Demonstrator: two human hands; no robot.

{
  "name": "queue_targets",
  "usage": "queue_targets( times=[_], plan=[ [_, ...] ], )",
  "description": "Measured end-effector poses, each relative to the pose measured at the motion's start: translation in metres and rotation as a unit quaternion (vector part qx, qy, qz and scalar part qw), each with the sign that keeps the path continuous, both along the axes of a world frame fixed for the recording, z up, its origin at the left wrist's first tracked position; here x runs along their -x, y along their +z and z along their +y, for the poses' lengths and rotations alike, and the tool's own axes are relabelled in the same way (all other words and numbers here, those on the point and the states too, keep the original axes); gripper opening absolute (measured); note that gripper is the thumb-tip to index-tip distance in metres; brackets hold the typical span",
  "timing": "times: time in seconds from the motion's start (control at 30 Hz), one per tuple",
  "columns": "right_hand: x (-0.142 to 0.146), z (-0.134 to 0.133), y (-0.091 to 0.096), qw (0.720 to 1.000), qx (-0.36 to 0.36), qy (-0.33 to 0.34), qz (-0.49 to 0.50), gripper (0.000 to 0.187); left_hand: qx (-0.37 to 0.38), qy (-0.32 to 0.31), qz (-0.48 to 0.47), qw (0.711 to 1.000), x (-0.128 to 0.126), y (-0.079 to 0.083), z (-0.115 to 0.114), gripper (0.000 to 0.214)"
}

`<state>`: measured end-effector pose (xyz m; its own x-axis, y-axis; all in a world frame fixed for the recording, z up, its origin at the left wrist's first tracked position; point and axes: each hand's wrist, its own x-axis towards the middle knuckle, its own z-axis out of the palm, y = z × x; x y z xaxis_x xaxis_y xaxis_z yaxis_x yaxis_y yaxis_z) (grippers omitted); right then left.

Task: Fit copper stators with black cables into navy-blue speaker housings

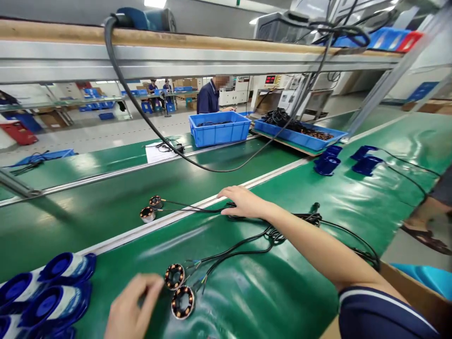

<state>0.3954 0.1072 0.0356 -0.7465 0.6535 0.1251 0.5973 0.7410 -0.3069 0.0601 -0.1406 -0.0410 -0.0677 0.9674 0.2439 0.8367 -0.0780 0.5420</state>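
Observation:
My right hand [243, 201] is over a bundle of black cables [235, 214], its fingers stretched out and thumb apart. Two of these cables run left across the white rail to two small motor stators [148, 212], ring-shaped with copper windings. My left hand [132, 306], slightly blurred, is at the lower left with fingers bent and a gap to the thumb; nothing shows between them. Just right of its fingertips lie two more stators, an upper one [174, 277] and a lower one [182, 302]. Thin coloured wires join them to black cables coiled under my right forearm.
Blue plastic housings [52, 301] stand at the lower left; more blue housings [328, 162] lie at the right. Behind are a blue bin [219, 129] and a blue tray [300, 132] of parts. A thick cable [148, 125] hangs from the overhead shelf. A person [208, 96] is beyond.

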Motion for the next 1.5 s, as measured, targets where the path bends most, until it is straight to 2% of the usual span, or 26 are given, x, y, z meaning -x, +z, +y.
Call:
queue_targets(
  times=[0.03, 0.07, 0.1, 0.17, 0.2, 0.27, 0.33, 0.4, 0.5, 0.63, 0.73, 0.8, 0.87, 1.0, 1.07, 1.13, 1.2, 1.27, 1.33, 1.37, 1.43, 1.5],
  plan=[
    [0.013, 0.003, -0.004, 1.0, 0.013, 0.011, -0.015, 0.056, -0.021, 0.022, 0.052, 0.998, 0.011, 0.018, 0.024, 0.038],
    [0.021, 0.006, -0.007, 0.999, 0.026, 0.017, -0.034, 0.065, -0.009, 0.034, 0.133, 0.991, 0.024, 0.035, 0.052, 0.04],
    [0.022, 0.01, -0.01, 0.998, 0.038, 0.018, -0.049, 0.073, 0.002, 0.042, 0.166, 0.985, 0.036, 0.051, 0.081, 0.041],
    [0.004, 0.019, -0.017, 0.996, 0.052, -0.003, -0.069, 0.084, 0.031, 0.035, 0.21, 0.977, 0.056, 0.072, 0.139, 0.038],
    [-0.013, 0.024, -0.02, 0.995, 0.058, -0.024, -0.08, 0.088, 0.056, 0.016, 0.23, 0.971, 0.063, 0.078, 0.166, 0.035],
    [-0.054, 0.03, -0.029, 0.985, 0.087, -0.083, -0.121, 0.096, 0.115, -0.023, 0.26, 0.958, 0.071, 0.079, 0.21, 0.035],
    [-0.091, 0.031, -0.038, 0.968, 0.134, -0.133, -0.168, 0.097, 0.179, -0.051, 0.282, 0.941, 0.073, 0.072, 0.242, 0.036],
    [-0.114, 0.027, -0.047, 0.96, 0.162, -0.15, -0.17, 0.086, 0.227, -0.064, 0.3, 0.924, 0.071, 0.063, 0.261, 0.035],
    [-0.129, 0.019, -0.05, 0.97, 0.149, -0.144, -0.131, 0.063, 0.244, -0.076, 0.32, 0.913, 0.068, 0.056, 0.275, 0.031],
    [-0.149, 0.02, -0.028, 0.979, 0.071, -0.17, -0.086, 0.049, 0.228, -0.073, 0.332, 0.912, 0.067, 0.064, 0.269, 0.026],
    [-0.177, 0.031, -0.008, 0.975, 0.002, -0.212, -0.068, 0.05, 0.214, -0.059, 0.33, 0.917, 0.063, 0.075, 0.246, 0.022],
    [-0.195, 0.04, -0.001, 0.968, -0.021, -0.235, -0.084, 0.052, 0.197, -0.06, 0.32, 0.925, 0.054, 0.076, 0.224, 0.023],
    [-0.208, 0.048, -0.002, 0.956, -0.048, -0.271, -0.101, 0.05, 0.181, -0.071, 0.302, 0.933, 0.039, 0.07, 0.2, 0.026],
    [-0.229, 0.055, -0.006, 0.942, -0.079, -0.311, -0.099, 0.045, 0.168, -0.096, 0.254, 0.948, 0.006, 0.044, 0.163, 0.025],
    [-0.236, 0.055, -0.003, 0.935, -0.089, -0.326, -0.107, 0.044, 0.159, -0.089, 0.235, 0.955, -0.008, 0.034, 0.151, 0.027],
    [-0.238, 0.056, 0.0, 0.919, -0.106, -0.354, -0.137, 0.045, 0.13, -0.065, 0.225, 0.963, -0.02, 0.032, 0.139, 0.036],
    [-0.232, 0.057, -0.005, 0.91, -0.101, -0.363, -0.173, 0.046, 0.077, -0.086, 0.21, 0.971, -0.031, 0.033, 0.124, 0.039],
    [-0.222, 0.057, -0.019, 0.914, -0.068, -0.348, -0.196, 0.045, 0.043, -0.177, 0.198, 0.963, -0.042, 0.033, 0.107, 0.032],
    [-0.214, 0.057, -0.039, 0.92, -0.025, -0.334, -0.203, 0.043, 0.045, -0.262, 0.199, 0.943, -0.049, 0.029, 0.092, 0.03],
    [-0.212, 0.056, -0.05, 0.923, -0.006, -0.329, -0.201, 0.042, 0.054, -0.276, 0.203, 0.938, -0.049, 0.025, 0.086, 0.031],
    [-0.217, 0.052, -0.064, 0.93, 0.032, -0.312, -0.191, 0.046, 0.06, -0.257, 0.199, 0.944, -0.045, 0.018, 0.078, 0.034],
    [-0.226, 0.047, -0.067, 0.939, 0.065, -0.288, -0.176, 0.054, 0.062, -0.231, 0.187, 0.953, -0.035, 0.013, 0.073, 0.038]
  ],
)
